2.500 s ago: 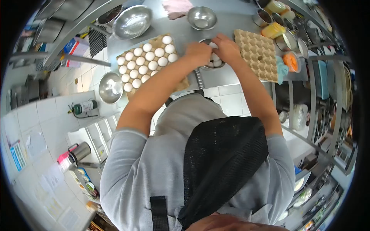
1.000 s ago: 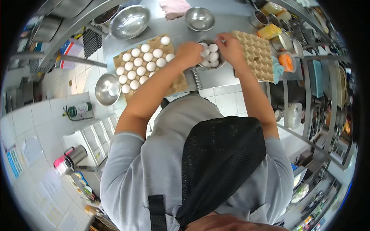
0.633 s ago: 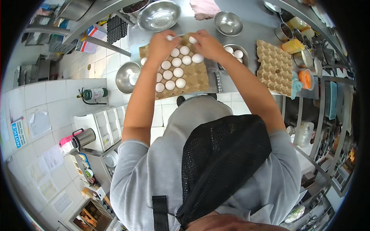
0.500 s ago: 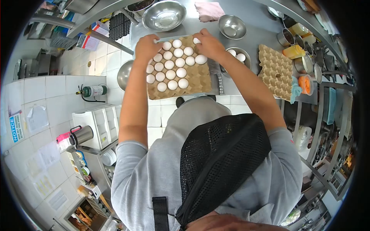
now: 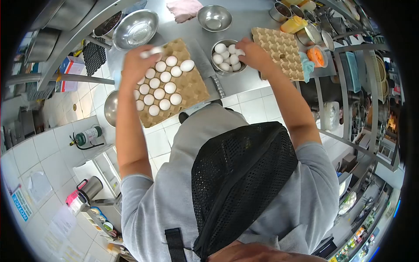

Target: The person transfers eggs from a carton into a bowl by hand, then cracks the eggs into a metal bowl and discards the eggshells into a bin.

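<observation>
My left hand (image 5: 139, 61) is closed on white eggs, slightly blurred, above the far left part of a cardboard egg tray (image 5: 192, 85). Several white eggs (image 5: 165, 77) sit in that tray's cups, and its right side shows bare cups. At the right rim of a steel bowl (image 5: 229, 73) holding several eggs (image 5: 225, 55), my right hand (image 5: 253, 53) has its fingers closed round an egg (image 5: 239, 52). A knife (image 5: 218, 87) lies between tray and bowl. Right of the bowl is a second cardboard tray (image 5: 279, 50) with no eggs showing.
A large steel bowl (image 5: 136, 29), a pink cloth (image 5: 183, 9) and a smaller steel bowl (image 5: 214, 18) stand at the back. To the right are a yellow bottle (image 5: 293, 25), a tub of orange food (image 5: 317, 57) and a blue cloth (image 5: 307, 67). Shelf posts flank the table.
My right hand has moved from the egg tray to the egg bowl. My left hand has lifted eggs from the tray's far left part. The view has turned and shifted right.
</observation>
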{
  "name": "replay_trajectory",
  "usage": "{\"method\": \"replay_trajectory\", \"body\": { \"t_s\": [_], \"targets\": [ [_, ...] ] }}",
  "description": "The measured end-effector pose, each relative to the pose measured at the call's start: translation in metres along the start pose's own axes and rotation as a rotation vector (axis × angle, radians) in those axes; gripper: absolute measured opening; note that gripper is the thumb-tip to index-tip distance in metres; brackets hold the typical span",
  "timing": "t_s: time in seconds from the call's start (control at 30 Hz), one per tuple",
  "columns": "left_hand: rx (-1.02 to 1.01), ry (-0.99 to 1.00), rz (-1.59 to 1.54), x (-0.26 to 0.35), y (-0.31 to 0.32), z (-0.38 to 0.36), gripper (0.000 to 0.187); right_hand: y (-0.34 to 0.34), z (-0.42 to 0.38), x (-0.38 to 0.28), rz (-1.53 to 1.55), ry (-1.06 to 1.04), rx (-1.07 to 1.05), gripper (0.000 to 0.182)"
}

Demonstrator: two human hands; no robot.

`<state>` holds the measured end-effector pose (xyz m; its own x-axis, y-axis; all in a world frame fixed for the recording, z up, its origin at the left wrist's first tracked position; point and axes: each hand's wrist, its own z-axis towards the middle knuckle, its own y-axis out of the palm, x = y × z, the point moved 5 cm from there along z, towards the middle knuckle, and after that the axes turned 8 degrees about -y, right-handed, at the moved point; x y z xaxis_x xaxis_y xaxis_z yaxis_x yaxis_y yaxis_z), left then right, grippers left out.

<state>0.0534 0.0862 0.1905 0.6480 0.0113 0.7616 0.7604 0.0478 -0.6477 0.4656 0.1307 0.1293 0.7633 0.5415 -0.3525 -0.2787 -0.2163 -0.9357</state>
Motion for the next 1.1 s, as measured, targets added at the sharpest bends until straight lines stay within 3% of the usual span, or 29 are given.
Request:
{"method": "replay_trajectory", "body": {
  "t_s": [0.17, 0.23, 0.3, 0.43, 0.47, 0.5, 0.57, 0.63, 0.73, 0.9, 0.97, 1.0, 1.1],
  "targets": [
    [-0.381, 0.169, 0.031, 0.100, 0.164, 0.001, 0.040, -0.012, -0.015, -0.014, 0.070, 0.033, 0.135, 0.039],
    [-0.527, 0.202, 0.222, 0.125, 0.212, -0.001, 0.037, -0.022, -0.021, -0.019, 0.126, 0.035, 0.193, 0.038],
    [-0.495, 0.244, 0.395, 0.127, 0.240, -0.003, 0.034, -0.030, -0.019, -0.021, 0.177, 0.108, 0.213, 0.037],
    [-0.438, 0.243, 0.406, 0.113, 0.222, -0.007, 0.034, -0.039, -0.006, -0.065, 0.320, 0.009, 0.307, 0.029],
    [-0.392, 0.200, 0.340, 0.100, 0.203, -0.009, 0.033, -0.037, -0.002, -0.081, 0.318, -0.130, 0.382, 0.027],
    [-0.348, 0.166, 0.274, 0.089, 0.181, -0.009, 0.033, -0.028, 0.005, -0.089, 0.328, -0.123, 0.392, 0.027],
    [-0.239, 0.107, 0.281, 0.064, 0.124, -0.018, 0.031, -0.002, 0.024, -0.108, 0.388, -0.246, 0.335, 0.032],
    [-0.186, -0.096, 0.339, 0.049, 0.078, -0.032, 0.031, 0.015, 0.040, -0.136, 0.471, -0.343, 0.250, 0.038],
    [-0.196, -0.106, 0.405, 0.018, 0.068, -0.045, 0.033, 0.051, 0.056, -0.159, 0.364, -0.418, 0.085, 0.044],
    [-0.217, -0.153, 0.537, 0.030, 0.074, -0.045, 0.034, 0.025, 0.049, -0.131, 0.365, -0.309, 0.107, 0.046],
    [-0.270, -0.105, 0.619, 0.028, 0.077, -0.041, 0.034, 0.004, 0.038, -0.092, 0.422, -0.054, 0.199, 0.044],
    [-0.272, -0.087, 0.614, 0.029, 0.076, -0.040, 0.032, -0.006, 0.030, -0.082, 0.415, -0.056, 0.198, 0.044],
    [-0.341, -0.117, 0.581, 0.045, 0.065, -0.036, 0.031, -0.013, 0.003, -0.047, 0.168, 0.042, 0.080, 0.041]
  ]
}}
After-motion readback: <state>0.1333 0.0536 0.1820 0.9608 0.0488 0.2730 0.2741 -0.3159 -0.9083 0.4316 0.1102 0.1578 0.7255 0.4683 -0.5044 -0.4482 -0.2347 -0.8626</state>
